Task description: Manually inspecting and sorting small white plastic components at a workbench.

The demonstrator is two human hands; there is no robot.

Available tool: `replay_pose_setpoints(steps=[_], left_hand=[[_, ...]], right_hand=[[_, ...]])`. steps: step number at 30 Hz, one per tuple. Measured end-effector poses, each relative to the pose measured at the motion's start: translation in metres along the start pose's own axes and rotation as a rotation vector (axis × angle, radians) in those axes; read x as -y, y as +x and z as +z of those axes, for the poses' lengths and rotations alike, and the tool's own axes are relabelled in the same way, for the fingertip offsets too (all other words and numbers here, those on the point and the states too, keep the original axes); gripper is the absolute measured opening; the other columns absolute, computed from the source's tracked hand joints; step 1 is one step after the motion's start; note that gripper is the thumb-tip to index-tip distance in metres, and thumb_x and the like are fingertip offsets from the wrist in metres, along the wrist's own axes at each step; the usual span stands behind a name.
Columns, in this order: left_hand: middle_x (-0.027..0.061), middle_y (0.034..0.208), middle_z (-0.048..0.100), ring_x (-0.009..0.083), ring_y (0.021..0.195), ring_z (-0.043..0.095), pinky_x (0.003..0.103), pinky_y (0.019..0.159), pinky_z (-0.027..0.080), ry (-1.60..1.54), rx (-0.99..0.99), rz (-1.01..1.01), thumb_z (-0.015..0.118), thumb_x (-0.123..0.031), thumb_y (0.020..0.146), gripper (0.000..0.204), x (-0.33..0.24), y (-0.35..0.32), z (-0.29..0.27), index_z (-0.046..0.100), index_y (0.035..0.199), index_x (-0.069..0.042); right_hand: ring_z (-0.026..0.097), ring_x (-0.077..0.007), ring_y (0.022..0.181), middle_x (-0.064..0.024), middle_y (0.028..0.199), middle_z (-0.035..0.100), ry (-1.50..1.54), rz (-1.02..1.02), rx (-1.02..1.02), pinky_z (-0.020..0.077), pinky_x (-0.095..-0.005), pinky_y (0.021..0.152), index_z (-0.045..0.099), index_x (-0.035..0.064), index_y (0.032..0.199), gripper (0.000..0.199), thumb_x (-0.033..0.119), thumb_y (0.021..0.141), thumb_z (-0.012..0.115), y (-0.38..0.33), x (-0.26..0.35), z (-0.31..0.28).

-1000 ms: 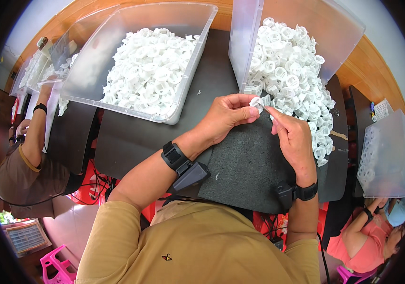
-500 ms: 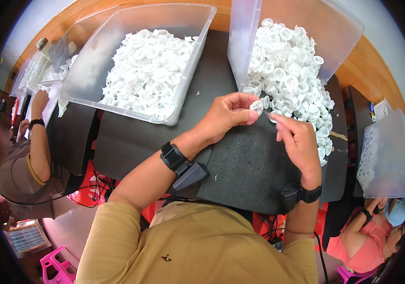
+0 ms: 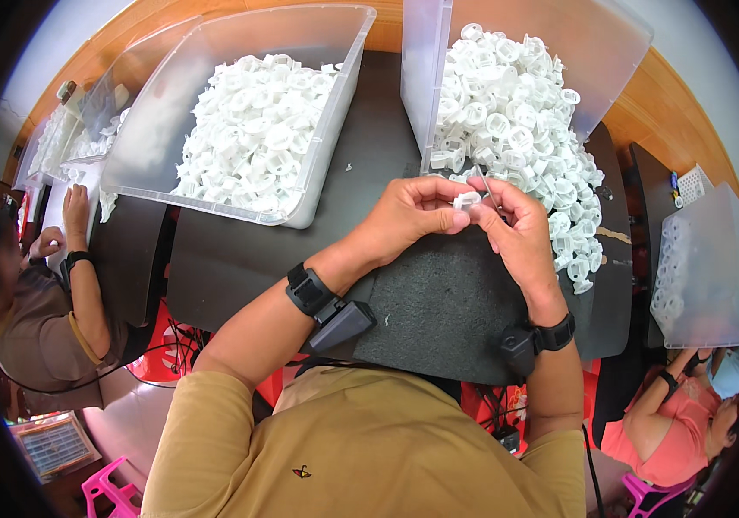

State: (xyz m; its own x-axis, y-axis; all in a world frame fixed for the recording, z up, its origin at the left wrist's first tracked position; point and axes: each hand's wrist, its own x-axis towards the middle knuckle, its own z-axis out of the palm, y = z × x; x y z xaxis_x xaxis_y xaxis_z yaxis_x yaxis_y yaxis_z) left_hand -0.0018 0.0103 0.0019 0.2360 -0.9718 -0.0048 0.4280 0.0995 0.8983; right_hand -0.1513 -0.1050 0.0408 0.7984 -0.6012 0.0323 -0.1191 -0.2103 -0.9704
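Observation:
My left hand [image 3: 417,216] pinches a small white plastic part [image 3: 467,200] between thumb and fingertips, above the dark mat [image 3: 438,302]. Right beside it, my right hand [image 3: 520,229] is closed on a thin grey blade [image 3: 484,185], which points up and away past the part. The blade's handle is hidden in the fingers. Both hands nearly meet. Just beyond them, a heap of white plastic parts [image 3: 512,129], round with square middles, spills from a clear bin [image 3: 418,86] tipped on its side.
Left of the heap stands an open clear bin [image 3: 322,164] full of similar white parts. A person [image 3: 50,319] works at a table on the left; another person [image 3: 667,427] is at the lower right beside a translucent bin [image 3: 710,285]. Red stools [image 3: 162,350] stand under the table.
My right hand has moved left and up, bringing the blade against or close to the part. The left hand has turned the part slightly. The view has shifted a little.

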Motion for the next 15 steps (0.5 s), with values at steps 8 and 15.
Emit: replay_pose_setpoints(steps=[8,15], left_hand=[[0.0081,0.105,0.065,0.0124,0.092,0.063,0.026,0.084,0.054,-0.048,-0.080,-0.097,0.069,-0.009,0.087,0.035,-0.013,0.001,-0.009,0.060,0.118,0.002],[0.0080,0.105,0.066,0.0129,0.092,0.064,0.025,0.084,0.055,-0.019,-0.108,-0.093,0.069,-0.008,0.087,0.034,-0.009,0.004,-0.013,0.060,0.117,0.002]], right_hand=[[0.060,-0.0155,0.058,-0.0082,0.072,0.065,-0.391,-0.146,-0.012,0.0468,-0.0265,0.057,0.067,0.0022,0.101,0.015,0.007,0.088,0.061,-0.010,0.013,-0.018],[0.060,-0.0256,0.063,-0.0102,0.078,0.064,-0.622,-0.368,-0.071,0.0475,-0.0322,0.061,0.067,0.0027,0.098,0.014,0.004,0.085,0.061,-0.010,0.016,-0.017]])
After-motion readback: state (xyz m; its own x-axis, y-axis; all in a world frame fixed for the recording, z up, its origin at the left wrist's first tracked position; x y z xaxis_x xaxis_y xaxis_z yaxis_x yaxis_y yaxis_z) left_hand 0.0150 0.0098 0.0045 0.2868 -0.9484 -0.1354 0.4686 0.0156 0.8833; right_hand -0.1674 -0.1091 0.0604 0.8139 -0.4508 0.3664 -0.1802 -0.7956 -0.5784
